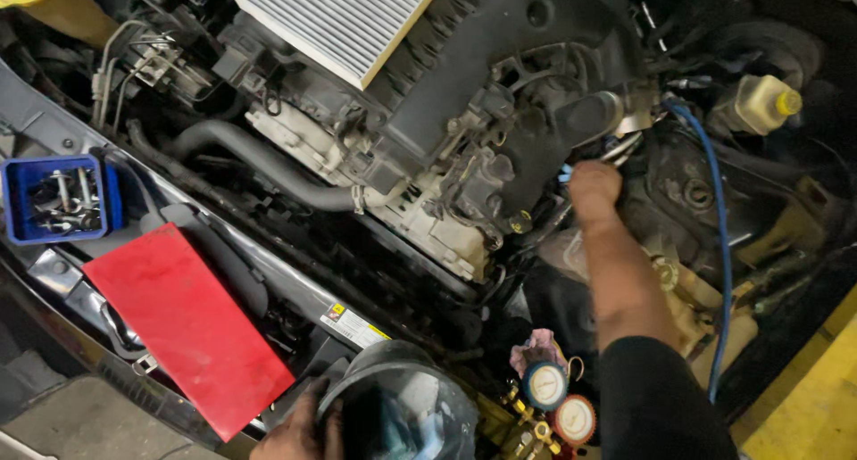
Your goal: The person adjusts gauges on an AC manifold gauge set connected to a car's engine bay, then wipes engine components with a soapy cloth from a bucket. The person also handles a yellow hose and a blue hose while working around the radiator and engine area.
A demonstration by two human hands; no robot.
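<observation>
The right hand [594, 188] is extended deep into the engine bay, with its fingers curled around a small blue fitting [565, 173] located beside the dark engine cover [527, 67]; the grip appears closed on the fitting, although the fingertips themselves are hidden behind the hand. A blue hose [723, 246] runs from the area just above that hand down along the right side of the bay. The left hand [299, 433] is at the bottom edge of the view, with its fingers wrapped over the rim of a dark round housing [402, 406], closed against it. Just right of the housing are two round gauges [558, 402], one blue-faced and one red-faced, mounted on brass fittings. A flat red panel [187, 326] lies on the front edge of the bay, and a blue tray [54, 199] holding metal bolts sits beyond it at the left. A pleated white filter [335, 18] rests on top of the engine. A pale fluid reservoir [759, 103] with a yellow cap is at the upper right.
</observation>
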